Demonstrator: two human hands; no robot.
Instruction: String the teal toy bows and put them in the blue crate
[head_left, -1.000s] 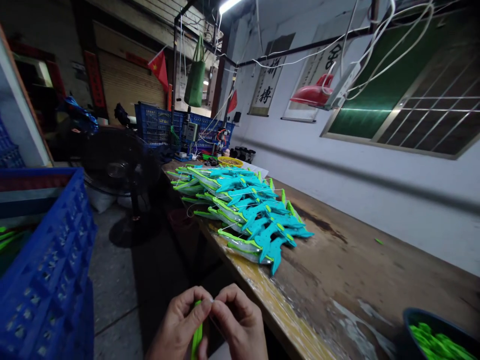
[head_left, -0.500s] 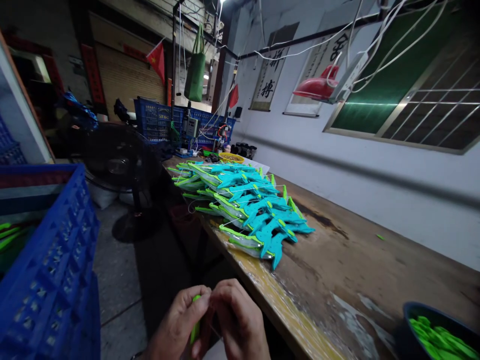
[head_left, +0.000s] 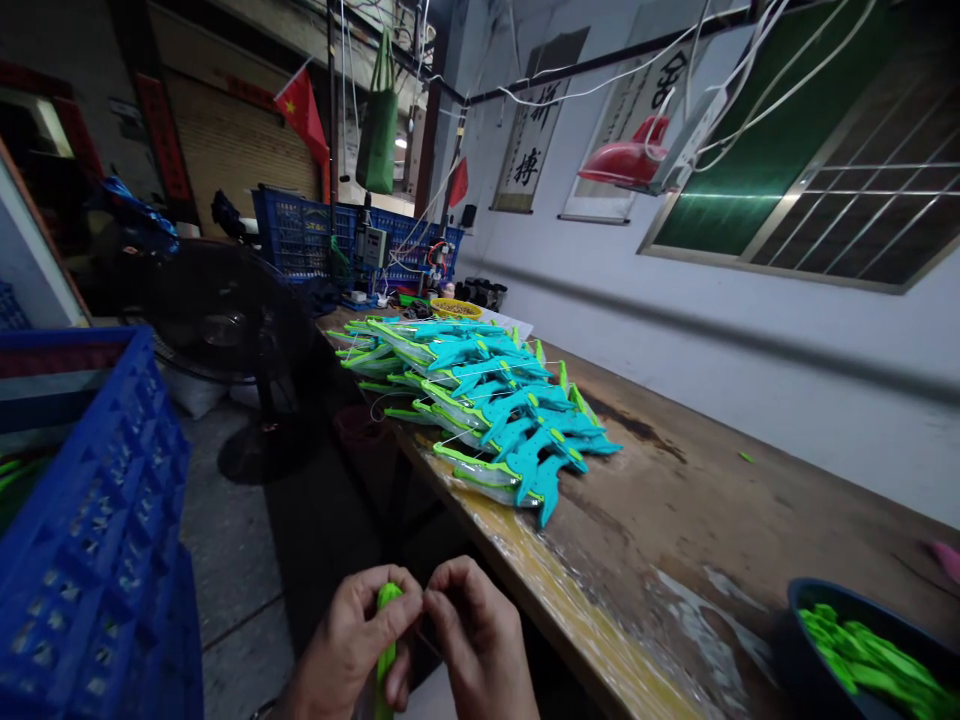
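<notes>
At the bottom centre, my left hand [head_left: 360,635] is closed round a bright green piece [head_left: 386,640], which stands roughly upright between thumb and fingers. My right hand [head_left: 480,635] is pinched beside it, fingertips touching or almost touching those of the left. A thin pale strand seems to run down from the right fingertips; what exactly they grip is too small to tell. Beyond both hands, a pile of turquoise and lime-green plastic parts [head_left: 487,400] with thin strings lies along the near edge of the wooden table [head_left: 675,520].
A dark tub [head_left: 799,600] of green pieces [head_left: 874,660] stands at the right. Blue crates [head_left: 97,520] stand at the left, near a black floor fan [head_left: 225,320]. A yellow basket [head_left: 456,308] sits at the table's far end. A red lamp [head_left: 622,163] hangs above.
The green piece shows more above my left fingers. My right fingers have drawn into a clearer pinch, slightly apart from the left hand. The view has turned a little to the right.
</notes>
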